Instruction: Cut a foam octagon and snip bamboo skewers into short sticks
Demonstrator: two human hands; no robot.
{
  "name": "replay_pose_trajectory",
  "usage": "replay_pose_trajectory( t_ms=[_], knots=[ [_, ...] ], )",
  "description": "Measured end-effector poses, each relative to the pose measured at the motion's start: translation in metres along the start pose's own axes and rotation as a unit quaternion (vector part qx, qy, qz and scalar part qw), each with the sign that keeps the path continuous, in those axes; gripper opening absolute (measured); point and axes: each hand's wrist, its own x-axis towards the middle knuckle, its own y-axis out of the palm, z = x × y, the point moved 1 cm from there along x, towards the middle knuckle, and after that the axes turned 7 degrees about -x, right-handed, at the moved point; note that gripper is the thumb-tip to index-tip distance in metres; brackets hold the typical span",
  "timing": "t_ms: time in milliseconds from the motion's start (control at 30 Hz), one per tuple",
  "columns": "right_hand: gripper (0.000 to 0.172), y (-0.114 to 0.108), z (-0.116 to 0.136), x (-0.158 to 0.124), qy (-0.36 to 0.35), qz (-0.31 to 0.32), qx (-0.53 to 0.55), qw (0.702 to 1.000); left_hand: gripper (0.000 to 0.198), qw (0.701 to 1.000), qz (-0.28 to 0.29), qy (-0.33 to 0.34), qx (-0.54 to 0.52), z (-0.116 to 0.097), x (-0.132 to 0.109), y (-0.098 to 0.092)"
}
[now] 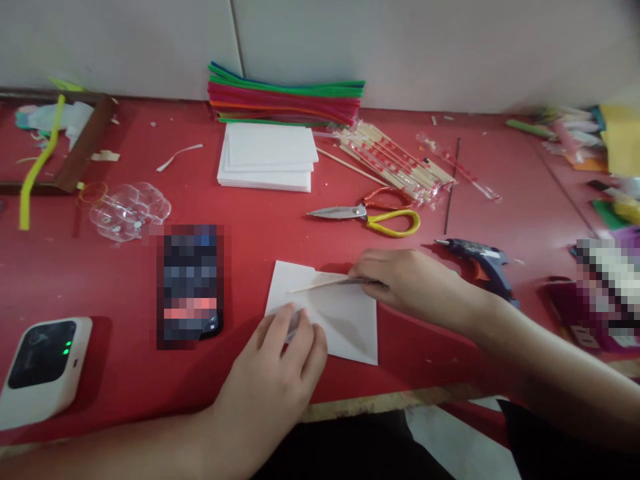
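Note:
A white sheet of paper [345, 327] lies at a slant on the red table in front of me. My left hand [280, 373] rests on its left part with bent fingers, and something small and greyish shows between them, too little to name. My right hand [400, 277] is closed at the paper's upper right edge. From its fingers a thin pale wooden stick [315, 286] points left over the paper. A darker, greyish part lies along the stick near the fingertips; I cannot make out what it is.
Behind the paper lie scissors [367, 212], a stack of white paper [270, 150], wrapped wooden sticks [395, 160] and colourful pipe cleaners [287, 100]. A glue gun [475, 257] is right. On the left are a phone [190, 287], a white device [45, 373] and a clear plastic palette [130, 210].

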Motion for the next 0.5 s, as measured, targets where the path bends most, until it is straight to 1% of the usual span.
replay_pose_trajectory(
  t_ms=[67, 167, 333, 500],
  knots=[
    [0.015, -0.001, 0.001, 0.001, -0.009, 0.004, -0.008, 1.0, 0.033, 1.0, -0.004, 0.001, 0.006, -0.001, 0.002, 0.003],
    [0.016, -0.002, 0.0, 0.004, -0.025, 0.01, -0.005, 1.0, 0.039, 1.0, -0.007, -0.007, 0.024, -0.004, 0.005, 0.006],
    [0.016, -0.004, -0.003, 0.01, -0.035, 0.015, 0.004, 0.999, 0.041, 0.998, 0.022, -0.019, 0.054, -0.009, 0.009, 0.008],
    [0.015, -0.005, -0.003, 0.014, -0.04, 0.029, 0.005, 0.999, 0.04, 0.999, -0.003, -0.041, 0.032, -0.011, 0.007, 0.01]
  ],
)
